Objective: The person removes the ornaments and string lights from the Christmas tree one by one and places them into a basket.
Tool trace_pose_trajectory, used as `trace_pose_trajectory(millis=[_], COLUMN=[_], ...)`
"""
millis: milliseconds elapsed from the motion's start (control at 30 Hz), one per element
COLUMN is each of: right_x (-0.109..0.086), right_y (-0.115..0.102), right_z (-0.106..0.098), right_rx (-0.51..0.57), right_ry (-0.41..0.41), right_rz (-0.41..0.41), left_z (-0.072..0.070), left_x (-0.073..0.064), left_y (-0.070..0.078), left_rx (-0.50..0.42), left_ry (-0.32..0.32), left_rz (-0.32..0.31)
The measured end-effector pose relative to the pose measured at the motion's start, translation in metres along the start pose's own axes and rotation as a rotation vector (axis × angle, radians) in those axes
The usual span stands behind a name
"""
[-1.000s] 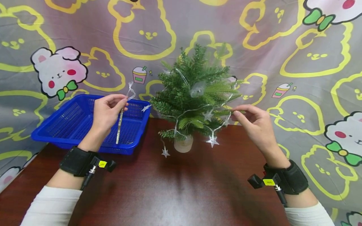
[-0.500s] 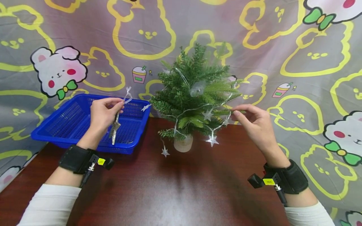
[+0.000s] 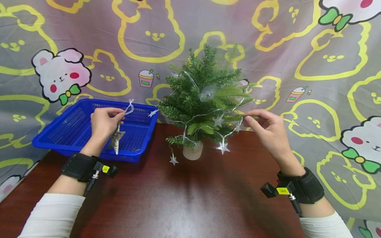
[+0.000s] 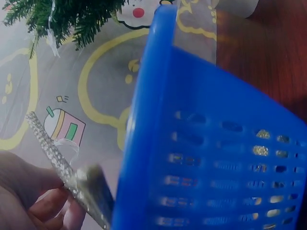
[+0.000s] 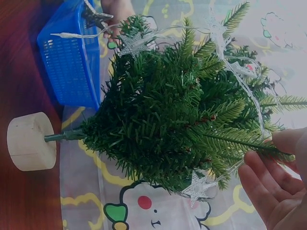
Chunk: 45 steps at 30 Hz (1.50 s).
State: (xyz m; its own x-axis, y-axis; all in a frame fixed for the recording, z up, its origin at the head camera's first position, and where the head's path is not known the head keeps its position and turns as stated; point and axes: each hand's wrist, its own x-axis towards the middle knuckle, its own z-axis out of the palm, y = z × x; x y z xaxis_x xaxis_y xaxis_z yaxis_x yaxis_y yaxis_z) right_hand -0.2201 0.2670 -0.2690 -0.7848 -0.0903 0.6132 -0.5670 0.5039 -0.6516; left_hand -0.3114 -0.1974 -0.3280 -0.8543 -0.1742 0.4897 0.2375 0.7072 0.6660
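My left hand (image 3: 114, 115) pinches the clear ribbon loop (image 3: 129, 107) of a silver glitter star ornament (image 3: 116, 139), which hangs over the blue basket (image 3: 59, 132). The left wrist view shows the ornament (image 4: 53, 153) edge-on beside my left hand's fingers (image 4: 43, 203) and the basket wall (image 4: 216, 158). A small green tree (image 3: 205, 99) on a round wooden base (image 3: 192, 152) stands mid-table, wound with a string of star lights (image 3: 223, 147). My right hand (image 3: 246, 118) pinches a branch tip on the tree's right side. The right wrist view shows that branch (image 5: 249, 146) between the thumb and fingers (image 5: 268, 184).
The dark wooden table (image 3: 190, 201) stretches toward me from the tree. A cartoon-printed cloth (image 3: 297, 49) hangs behind and drapes past the table's right and left edges. The basket sits at the table's far left corner, with a small item (image 3: 135, 149) lying in it.
My left hand has dropped and shifted left with the ornament, which has turned from edge-on to show its star shape. My right hand has stayed on the branch.
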Motion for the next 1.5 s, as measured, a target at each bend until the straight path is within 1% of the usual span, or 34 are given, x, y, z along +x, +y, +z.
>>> trace_pose_trajectory(millis=[133,267,533,733,833,933,1167,1267,1367,1500], right_x=[0.000,0.000,0.000,0.000,0.000,0.000,0.000,0.000,0.000,0.001], right_y=[0.000,0.000,0.000,0.000,0.000,0.000,0.002,0.002,0.002,0.001], right_z=[0.000,0.000,0.000,0.000,0.000,0.000,0.000,0.001,0.001,0.001], right_rx=[0.006,0.005,0.000,0.002,0.002,0.004,0.014,0.020,0.026,0.036], right_ry=[-0.002,-0.006,-0.002,0.002,0.001,-0.002,-0.006,-0.007,-0.002,0.006], right_rz=[-0.002,-0.002,0.002,0.007,0.006,0.002,-0.003,0.002,0.011,0.028], left_z=[-0.002,-0.003,-0.002,-0.002,-0.002,-0.001,-0.002,-0.002,-0.003,-0.001], left_x=[0.002,0.004,0.006,0.009,0.010,0.011,0.011,0.010,0.008,0.007], left_y=[-0.005,-0.010,-0.017,-0.023,-0.026,-0.030,-0.041,-0.044,-0.047,-0.052], left_rx=[0.007,0.025,0.139,0.199,0.227,0.233,0.236,0.248,0.278,0.315], left_ry=[0.006,0.025,0.061,0.035,0.034,0.031,0.048,0.016,-0.058,-0.148], left_rz=[-0.045,-0.068,-0.072,-0.062,-0.052,-0.059,-0.064,-0.083,-0.110,-0.111])
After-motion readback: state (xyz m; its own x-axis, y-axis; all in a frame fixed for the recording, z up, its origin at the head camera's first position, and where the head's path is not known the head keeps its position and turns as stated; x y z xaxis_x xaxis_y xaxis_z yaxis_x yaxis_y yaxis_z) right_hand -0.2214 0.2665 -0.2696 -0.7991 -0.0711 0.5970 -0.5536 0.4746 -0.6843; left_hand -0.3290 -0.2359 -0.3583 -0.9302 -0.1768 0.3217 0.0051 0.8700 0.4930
